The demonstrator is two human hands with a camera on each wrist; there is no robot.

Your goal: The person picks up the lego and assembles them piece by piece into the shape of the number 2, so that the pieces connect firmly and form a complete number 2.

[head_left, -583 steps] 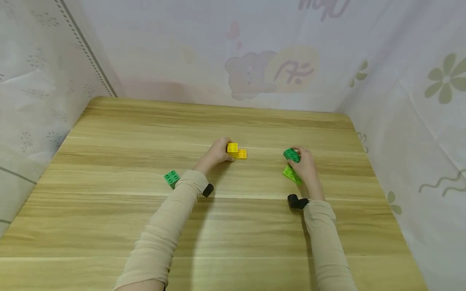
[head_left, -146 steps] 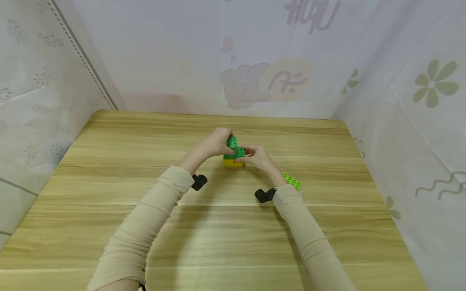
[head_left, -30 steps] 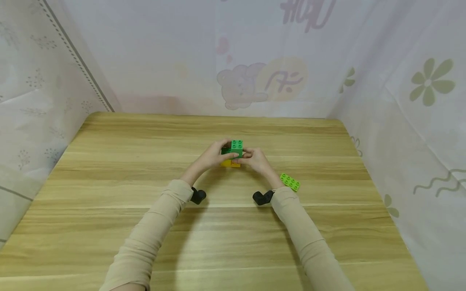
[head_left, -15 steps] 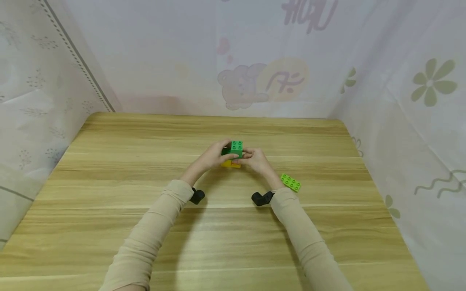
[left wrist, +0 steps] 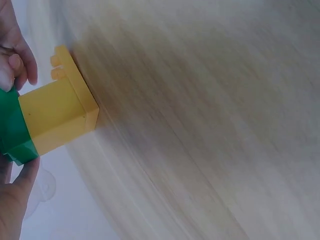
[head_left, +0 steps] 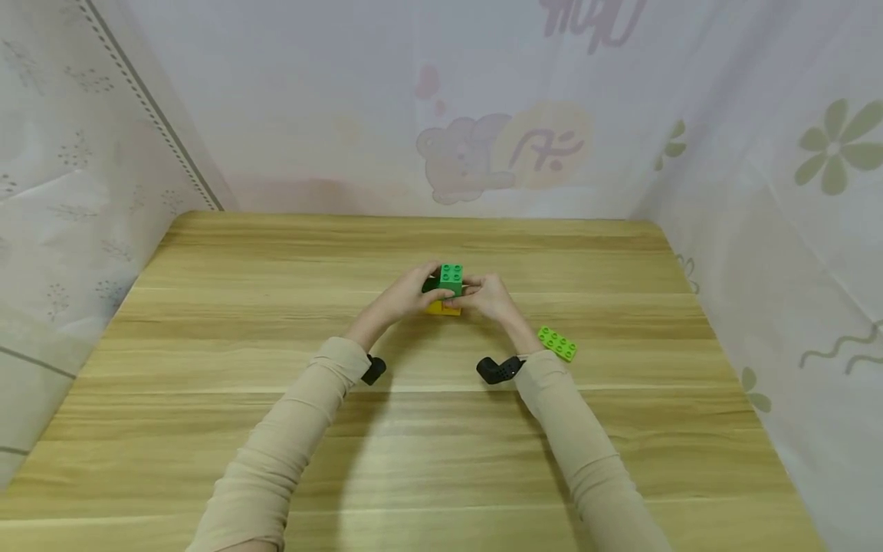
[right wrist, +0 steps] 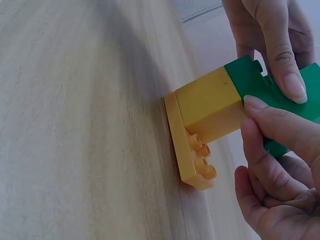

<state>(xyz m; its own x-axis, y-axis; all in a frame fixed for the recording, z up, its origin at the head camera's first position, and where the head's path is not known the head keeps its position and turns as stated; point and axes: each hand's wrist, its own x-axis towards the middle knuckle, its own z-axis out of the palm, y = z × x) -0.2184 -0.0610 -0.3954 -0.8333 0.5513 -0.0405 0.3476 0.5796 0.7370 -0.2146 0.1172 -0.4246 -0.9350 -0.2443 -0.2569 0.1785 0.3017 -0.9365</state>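
A stack of toy building bricks stands between both hands mid-table. At its base is a thin yellow plate (right wrist: 181, 145) with a yellow brick (right wrist: 207, 102) on one half. Above that sits a dark green brick (right wrist: 243, 79), longer than the yellow one and partly hidden by fingers. A lighter green square brick (head_left: 451, 277) with its studs up is on the right end. My left hand (head_left: 405, 294) grips the lighter green brick from the left, thumb across its front. My right hand (head_left: 488, 297) pinches the dark green brick's right end between thumb and finger.
A lime green studded plate (head_left: 557, 343) lies alone on the wooden table (head_left: 414, 445), right of the right wrist. Printed cloth (head_left: 310, 115) hangs behind the table and at both sides.
Since 19.4 s ago, both green bricks have joined the yellow pieces. The lighter one was further left 4.9 s ago. In the last second, hands and stack hold almost still.
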